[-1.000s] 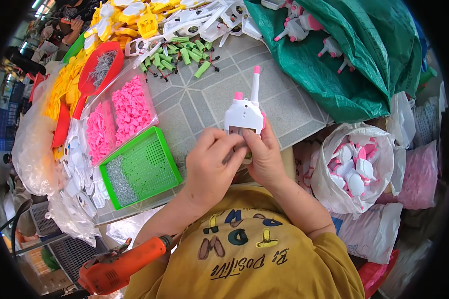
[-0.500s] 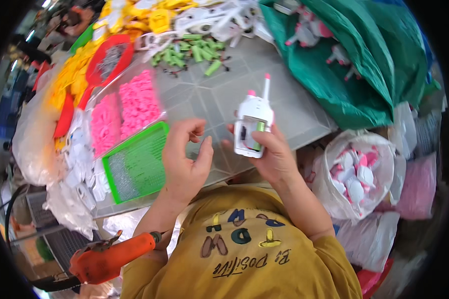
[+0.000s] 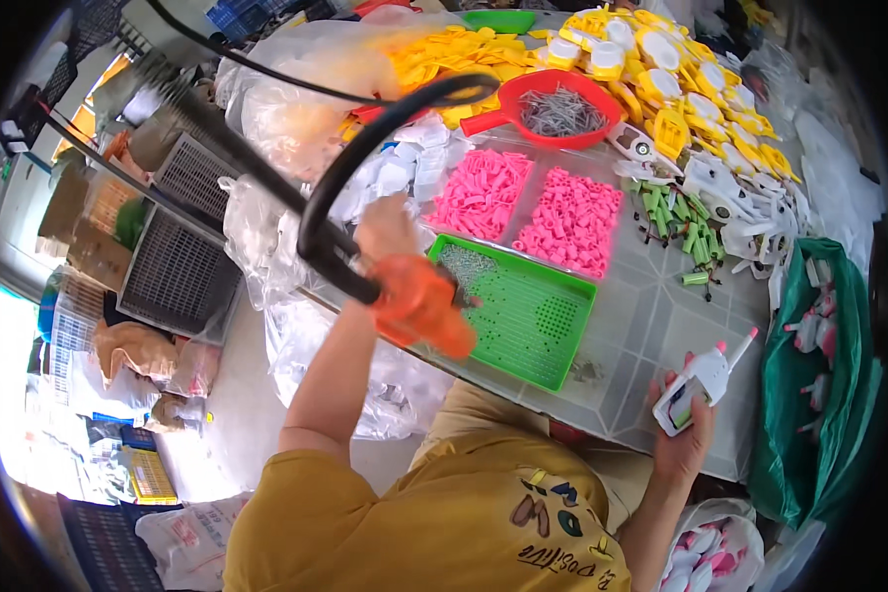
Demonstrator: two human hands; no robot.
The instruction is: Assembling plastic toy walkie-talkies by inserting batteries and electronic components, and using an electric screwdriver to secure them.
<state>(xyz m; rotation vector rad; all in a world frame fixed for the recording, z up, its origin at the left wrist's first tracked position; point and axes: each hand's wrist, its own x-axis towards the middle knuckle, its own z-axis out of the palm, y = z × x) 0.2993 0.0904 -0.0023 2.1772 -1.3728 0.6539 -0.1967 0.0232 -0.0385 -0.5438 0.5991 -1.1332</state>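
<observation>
My right hand [image 3: 684,449] grips a white toy walkie-talkie [image 3: 705,378] with a pink-tipped antenna, its back cavity uncovered. It is held over the table's near right side. My left hand [image 3: 386,229] reaches forward over the table's left edge, close to a heap of small white plastic parts [image 3: 432,143]. Its fingers are blurred, so I cannot see whether they hold anything. An orange power screwdriver [image 3: 419,304] hangs in front of my left forearm and hides part of it. Just right of that stands a green tray [image 3: 553,345] with small screws in its far left corner.
Pink pieces [image 3: 567,222] fill two trays beyond the green one. A red scoop [image 3: 548,138] holds metal pins. Green wired cylinders [image 3: 696,222], white shells [image 3: 735,197] and yellow parts [image 3: 671,79] lie farther right. A green bag [image 3: 794,434] stands at the right. A black cable [image 3: 316,197] crosses the left side.
The view has turned left. My left hand has moved from near the walkie-talkie to the white parts at the left. My right hand still holds the walkie-talkie, now tilted.
</observation>
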